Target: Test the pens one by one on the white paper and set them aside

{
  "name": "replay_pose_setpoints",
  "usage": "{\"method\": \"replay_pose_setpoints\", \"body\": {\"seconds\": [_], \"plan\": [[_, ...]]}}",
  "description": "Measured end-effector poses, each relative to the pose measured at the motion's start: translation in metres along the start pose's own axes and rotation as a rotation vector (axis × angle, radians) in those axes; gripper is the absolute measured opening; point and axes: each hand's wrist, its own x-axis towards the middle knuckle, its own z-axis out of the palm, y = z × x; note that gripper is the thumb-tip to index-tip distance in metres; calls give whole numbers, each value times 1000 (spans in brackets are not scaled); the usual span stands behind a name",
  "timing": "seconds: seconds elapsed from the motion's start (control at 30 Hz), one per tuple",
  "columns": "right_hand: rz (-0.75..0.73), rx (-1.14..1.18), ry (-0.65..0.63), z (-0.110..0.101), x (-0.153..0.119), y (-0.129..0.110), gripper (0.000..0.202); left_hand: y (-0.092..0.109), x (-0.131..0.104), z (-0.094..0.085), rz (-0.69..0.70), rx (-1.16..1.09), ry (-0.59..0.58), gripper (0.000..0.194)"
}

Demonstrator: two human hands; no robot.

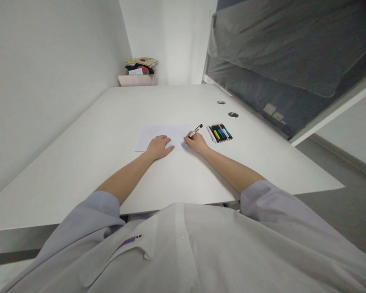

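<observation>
White wall (55,81) along left; far wall (171,40) white too, with a brighter upright band. White table (88,138), two round grommets (233,114) near right edge. At right, dark partition (247,85), grey cloth (277,44) over it. Grey floor (338,219) lower right.

Matt paper sheet (176,135), pen (197,130) seemingly smooth plastic.

Paper (177,133) lies on the table (177,179), pens (220,133) to its right, a box (136,80) well behind both.

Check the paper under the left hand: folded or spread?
Spread: the paper lies flat on the table, the left hand upon it.
</observation>
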Motion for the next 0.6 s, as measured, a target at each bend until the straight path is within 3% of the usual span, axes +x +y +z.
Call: {"method": "replay_pose_setpoints", "body": {"seconds": [0.6], "plan": [[-3, 58, -37, -1, 0, 1, 14, -1, 0, 1, 4, -1, -3, 49]]}}
